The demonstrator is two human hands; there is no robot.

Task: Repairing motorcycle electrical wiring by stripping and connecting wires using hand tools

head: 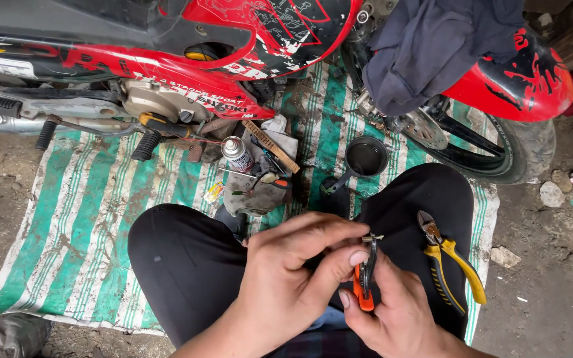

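While the person sits on the ground with both knees up, the left hand (286,265) pinches a small metal part (371,237) between thumb and forefinger, just above the lap. The right hand (392,311) is closed around orange-handled pliers (365,278), which stand nearly upright, nose pointing up into the small part; the two hands touch around it, the left one on top. Just to the right, yellow-handled cutters (449,262) lie on the right knee (426,199), long axis running down the thigh, closer to the right hand. Beyond the knees, on a green striped mat (87,219), sit a spray can (236,154), a black funnel (365,158) and loose tools beside a red motorbike (220,59). A dark cloth (432,46) drapes over its front wheel (499,146).
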